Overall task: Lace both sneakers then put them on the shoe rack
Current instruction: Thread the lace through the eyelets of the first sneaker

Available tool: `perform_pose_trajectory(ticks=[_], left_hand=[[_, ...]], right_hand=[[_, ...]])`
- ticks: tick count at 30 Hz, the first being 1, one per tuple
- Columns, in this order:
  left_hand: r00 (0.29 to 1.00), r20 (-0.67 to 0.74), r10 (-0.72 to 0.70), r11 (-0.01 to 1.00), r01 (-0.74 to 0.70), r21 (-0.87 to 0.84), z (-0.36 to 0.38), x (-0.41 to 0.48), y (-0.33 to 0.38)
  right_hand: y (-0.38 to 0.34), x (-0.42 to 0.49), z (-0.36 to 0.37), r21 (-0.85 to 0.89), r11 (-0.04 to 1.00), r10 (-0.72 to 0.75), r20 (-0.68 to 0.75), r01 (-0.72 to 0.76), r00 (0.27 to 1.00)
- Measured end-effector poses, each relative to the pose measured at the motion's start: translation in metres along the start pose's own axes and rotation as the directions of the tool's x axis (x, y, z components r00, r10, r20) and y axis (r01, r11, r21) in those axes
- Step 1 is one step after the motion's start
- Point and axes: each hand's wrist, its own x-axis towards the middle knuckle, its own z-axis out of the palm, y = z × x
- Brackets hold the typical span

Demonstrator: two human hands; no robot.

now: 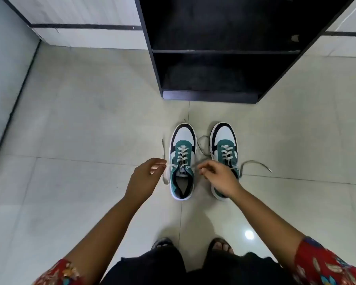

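Note:
Two white, black and teal sneakers stand side by side on the floor, toes toward the rack. The left sneaker point(183, 159) has white laces crossed up to its top eyelets. My left hand point(146, 177) pinches its left lace end point(163, 149), which trails over the floor. My right hand point(216, 175) pinches its right lace end beside the tongue and covers part of the right sneaker point(224, 147). That sneaker's loose laces point(255, 163) lie spread on the tiles. The black shoe rack point(220, 52) stands just beyond the shoes.
The floor is glossy pale tile. A white wall with a dark stripe point(84, 26) runs behind the rack, and another wall closes the left side. My feet in sandals point(221, 244) are at the bottom of the view.

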Motion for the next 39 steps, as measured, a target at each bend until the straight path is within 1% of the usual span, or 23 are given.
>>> perform_pose_trajectory(ticks=[4,6,7,9,12,14,16,18,22,25,29,33,34,37,39], left_hand=[[0.999,-0.005,0.038,0.999,-0.038,-0.012,0.021,0.029,-0.028],[0.997,-0.013,0.082,0.996,-0.082,-0.028,0.028,0.038,-0.036],[0.995,-0.014,0.102,0.994,-0.102,-0.025,0.031,0.043,-0.04],[0.993,0.006,0.12,0.993,-0.12,-0.007,0.035,0.049,-0.048],[0.993,0.044,0.111,0.993,-0.112,0.027,0.042,0.055,-0.058],[0.992,0.082,0.1,0.993,-0.105,0.051,0.046,0.057,-0.062],[0.986,0.133,0.097,0.992,-0.106,0.067,0.049,0.054,-0.064],[0.984,0.143,0.106,0.989,-0.119,0.085,0.051,0.051,-0.066],[0.989,0.068,0.131,0.983,-0.138,0.121,0.051,0.047,-0.071],[0.988,-0.014,0.156,0.973,-0.151,0.175,0.054,0.044,-0.07],[0.985,-0.053,0.167,0.967,-0.152,0.206,0.051,0.05,-0.069],[0.956,-0.015,0.294,0.933,-0.284,0.219,0.044,0.055,-0.056],[0.946,-0.019,0.322,0.923,-0.31,0.228,0.044,0.055,-0.053],[0.917,-0.06,0.395,0.882,-0.36,0.303,0.044,0.055,-0.051],[0.901,-0.082,0.426,0.853,-0.37,0.367,0.043,0.055,-0.052]], right_hand=[[0.015,0.025,0.018,-0.172,0.977,-0.13,-0.025,0.123,0.991],[0.019,0.033,0.025,-0.247,0.947,-0.226,-0.064,0.204,0.972],[0.023,0.037,0.027,-0.291,0.93,-0.261,-0.091,0.225,0.961],[0.025,0.041,0.03,-0.336,0.915,-0.275,-0.117,0.223,0.954],[0.03,0.047,0.04,-0.293,0.941,-0.199,-0.073,0.17,0.977],[0.031,0.049,0.049,-0.259,0.956,-0.164,-0.072,0.14,0.984],[0.031,0.05,0.056,-0.263,0.956,-0.158,-0.082,0.131,0.984],[0.026,0.05,0.058,-0.29,0.948,-0.163,-0.082,0.133,0.983],[0.027,0.051,0.051,-0.35,0.918,-0.231,-0.099,0.184,0.968],[0.033,0.048,0.042,-0.447,0.871,-0.292,-0.14,0.202,0.946],[0.034,0.047,0.038,-0.515,0.82,-0.338,-0.084,0.25,0.937],[0.025,0.052,0.027,-0.465,0.819,-0.362,0.035,0.336,0.931],[0.024,0.053,0.026,-0.446,0.827,-0.362,0.043,0.342,0.931],[0.023,0.054,0.028,-0.383,0.86,-0.376,-0.028,0.338,0.926],[0.024,0.054,0.029,-0.429,0.837,-0.405,-0.066,0.34,0.912]])
